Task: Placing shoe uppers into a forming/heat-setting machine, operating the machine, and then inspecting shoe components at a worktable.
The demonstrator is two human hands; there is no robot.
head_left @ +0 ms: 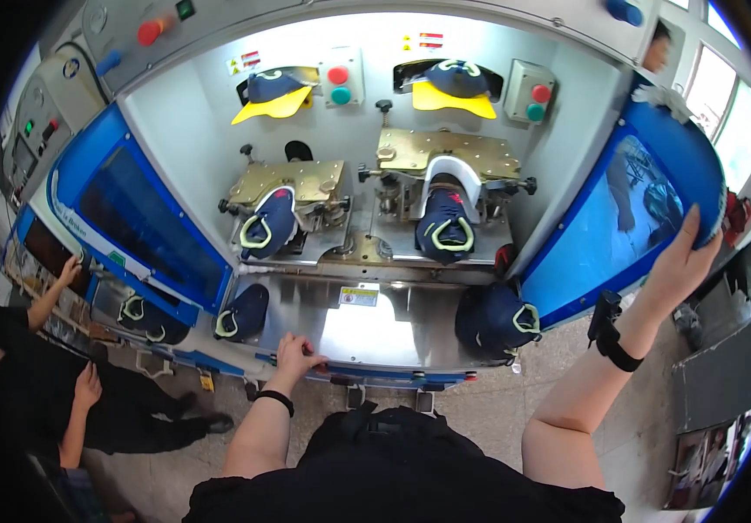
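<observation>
My left hand rests at the front edge of a metal shelf, fingers loosely bent and apart, with nothing visible in them. At the right, my right hand grips the outer edge of a blue machine door with a see-through window. Inside the machine, a dark shoe upper sits under the left brass-coloured clamp plate. Another dark upper sits under the right plate, inside a white U-shaped pad. Two more uppers, one left and one right, lie on the shelf.
Yellow-and-navy cap-shaped pieces hang at the back wall beside red-and-green button boxes. A second blue door stands at the left. A co-worker in dark clothes works at the far left. Grey boxes stand at right.
</observation>
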